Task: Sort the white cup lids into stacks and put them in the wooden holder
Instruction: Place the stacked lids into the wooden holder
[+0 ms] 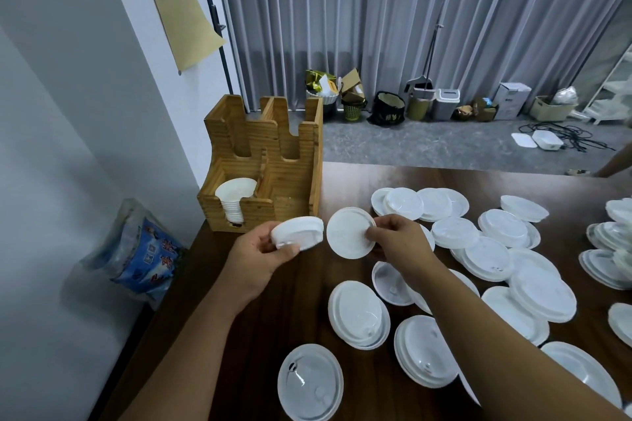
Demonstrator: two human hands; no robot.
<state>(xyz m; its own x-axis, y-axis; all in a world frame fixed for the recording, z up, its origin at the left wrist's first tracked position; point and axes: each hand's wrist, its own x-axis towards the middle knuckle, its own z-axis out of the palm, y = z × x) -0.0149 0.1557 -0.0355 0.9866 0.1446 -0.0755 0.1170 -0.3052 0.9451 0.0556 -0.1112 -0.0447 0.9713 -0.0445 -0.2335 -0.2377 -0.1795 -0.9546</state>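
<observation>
Holding a small pile of lids (298, 233) in your left hand (254, 258), you are pinching one lid (349, 232) with your right hand (402, 239). Both are hovering by the wooden holder (263, 164).

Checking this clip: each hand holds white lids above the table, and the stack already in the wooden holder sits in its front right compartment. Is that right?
Not quite. The head view shows the stack of lids in the wooden holder's front left compartment, not the front right. The rest holds: the left hand and the right hand each hold white lids above the table.
</observation>
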